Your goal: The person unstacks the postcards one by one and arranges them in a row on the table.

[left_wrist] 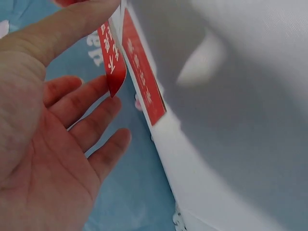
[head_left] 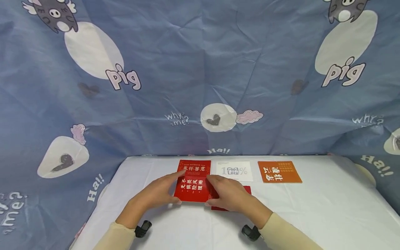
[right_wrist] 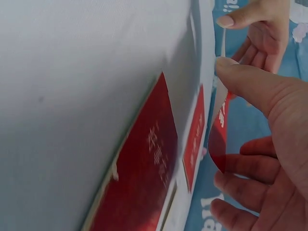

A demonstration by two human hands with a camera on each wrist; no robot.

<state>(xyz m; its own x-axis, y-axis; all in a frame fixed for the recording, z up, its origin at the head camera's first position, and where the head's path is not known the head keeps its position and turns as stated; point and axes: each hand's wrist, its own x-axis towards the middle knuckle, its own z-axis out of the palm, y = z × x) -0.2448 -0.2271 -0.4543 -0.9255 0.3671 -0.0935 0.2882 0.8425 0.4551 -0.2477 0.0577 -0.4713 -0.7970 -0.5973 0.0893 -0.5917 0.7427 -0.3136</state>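
A red card [head_left: 193,189] with white Chinese characters is held up between both hands, above the table. My left hand [head_left: 157,192] pinches its left side, thumb at the near edge and fingers at the far edge. On the other side, my right hand [head_left: 229,195] grips it the same way. In both wrist views the held card [left_wrist: 114,72] looks slightly bowed. Another red card [head_left: 195,167] lies flat just behind it. Partly hidden under my right hand is a further red card or small stack [right_wrist: 149,168].
A white "Good Luck" card [head_left: 233,171] lies behind my right hand. To its right is an orange card [head_left: 279,172] with white characters. The white-covered table [head_left: 312,205] ends at a blue patterned cloth [head_left: 187,76] hanging behind and at the sides.
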